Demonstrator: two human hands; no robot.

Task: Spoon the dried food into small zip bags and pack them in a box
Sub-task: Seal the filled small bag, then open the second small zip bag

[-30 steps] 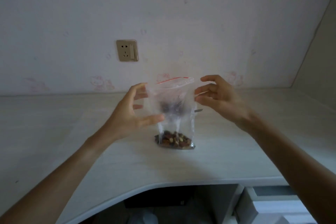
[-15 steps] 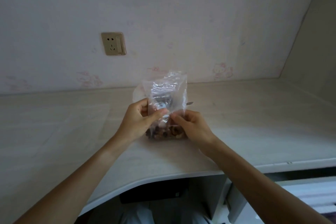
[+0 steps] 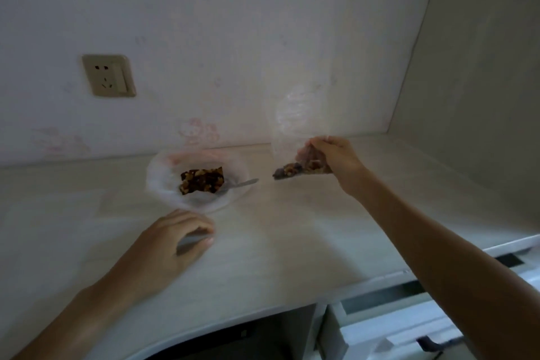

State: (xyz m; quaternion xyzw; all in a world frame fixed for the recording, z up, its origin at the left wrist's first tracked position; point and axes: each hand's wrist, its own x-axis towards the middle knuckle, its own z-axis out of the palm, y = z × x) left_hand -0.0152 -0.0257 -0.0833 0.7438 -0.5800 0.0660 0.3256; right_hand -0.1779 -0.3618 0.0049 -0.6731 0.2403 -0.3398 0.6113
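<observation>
My right hand [image 3: 336, 158] grips a small clear zip bag [image 3: 298, 131] near its lower part, at the right of the desk. The bag stands upright, with brown dried food [image 3: 292, 169] lumped at its bottom just above the desk top. Left of it lies a pale round dish [image 3: 163, 181] holding a pile of dark dried food [image 3: 201, 181]. A metal spoon [image 3: 244, 183] lies in the dish with its handle pointing right. My left hand [image 3: 178, 240] hovers low over the desk in front of the dish, fingers loosely curled and blurred, holding nothing.
The pale desk top [image 3: 292, 237] runs to a wall with a socket [image 3: 109, 75] at the back left. A side panel [image 3: 473, 67] closes the right. Below the desk's front edge at the right, a white drawer [image 3: 394, 321] stands open.
My left hand let go of the zip bag and dropped toward the near left. My right hand carried the bag to the right, uncovering the dish and spoon behind it.
</observation>
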